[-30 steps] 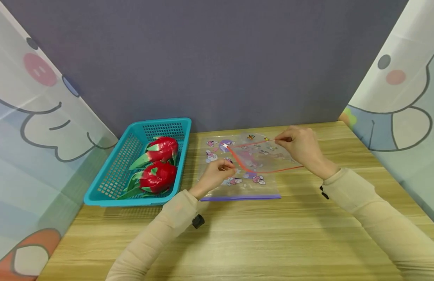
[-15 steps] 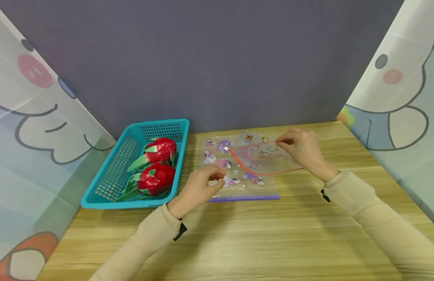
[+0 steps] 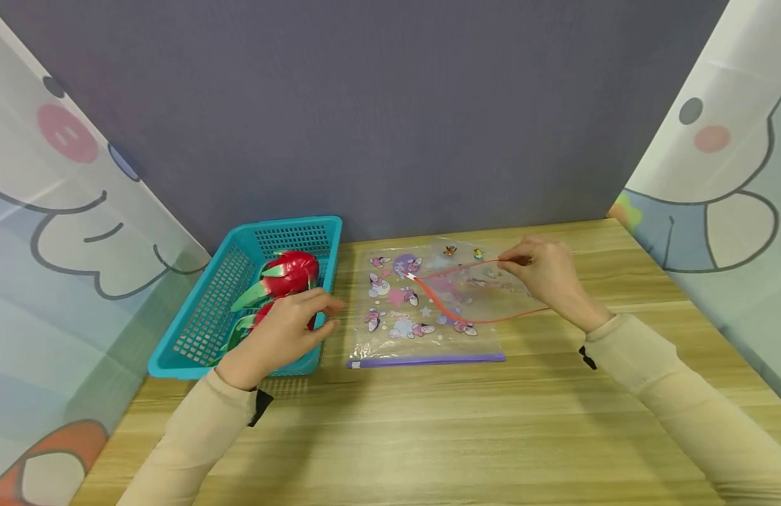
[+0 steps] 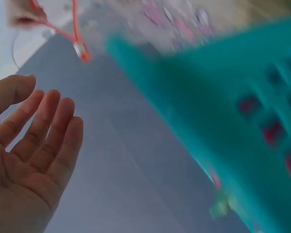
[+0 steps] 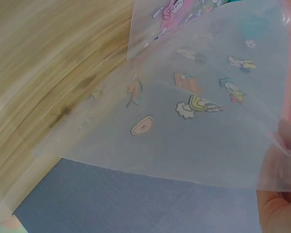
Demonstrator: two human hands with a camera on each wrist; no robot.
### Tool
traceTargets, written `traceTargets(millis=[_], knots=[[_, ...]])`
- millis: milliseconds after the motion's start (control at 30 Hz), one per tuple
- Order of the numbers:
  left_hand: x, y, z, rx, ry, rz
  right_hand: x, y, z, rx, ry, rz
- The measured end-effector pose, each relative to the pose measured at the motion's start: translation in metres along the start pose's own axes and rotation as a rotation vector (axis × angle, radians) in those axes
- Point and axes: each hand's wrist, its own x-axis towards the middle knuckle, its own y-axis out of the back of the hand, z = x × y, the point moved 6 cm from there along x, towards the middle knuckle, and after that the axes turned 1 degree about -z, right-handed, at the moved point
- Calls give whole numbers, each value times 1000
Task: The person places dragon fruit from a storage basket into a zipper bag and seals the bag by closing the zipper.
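My right hand (image 3: 545,277) pinches the red-edged mouth of a clear zip bag (image 5: 199,145) printed with small cartoon pictures. The bag's mouth gapes, with a white slider (image 3: 412,277) at its left end. My left hand (image 3: 285,334) is over the right side of a teal basket (image 3: 175,362), fingers relaxed and nothing in them. In the left wrist view the fingers (image 4: 48,121) are loosely extended beside the basket's wall. Two red dragon fruits with green leaves lie in the basket; the far dragon fruit (image 3: 294,273) shows, the near one is partly behind my left hand.
A second clear zip bag (image 3: 371,337) with a purple zip edge and pink cartoon prints lies flat on the wooden table (image 3: 460,429), partly under the red-edged bag. A grey panel (image 3: 390,119) stands behind the table, with printed curtains (image 3: 725,169) on both sides.
My left hand has moved left, away from the bags, to over the basket. My right hand has stayed nearly in place, pinching the red-edged bag's mouth.
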Motion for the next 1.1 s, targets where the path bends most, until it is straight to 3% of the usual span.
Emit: traceTargets(millis=[133, 267, 400, 567, 733, 833, 1100], knots=[[-9, 16, -21, 70, 0, 39, 0, 1, 2, 19, -29, -19], [-21, 26, -51, 158, 24, 12, 0, 1, 2, 31, -48, -28], [-35, 28, -85, 211, 136, -79, 0, 2, 2, 25, -46, -37], [-50, 20, -116, 171, 281, -180, -2, 4, 1, 22, -45, -47], [-59, 3, -134, 100, 399, -274, -3, 4, 1, 23, -48, -45], [-62, -7, -139, 68, 429, -320, -3, 3, 1, 21, -43, -36], [-66, -19, -148, 19, 481, -331, -3, 5, 0, 21, -37, -29]])
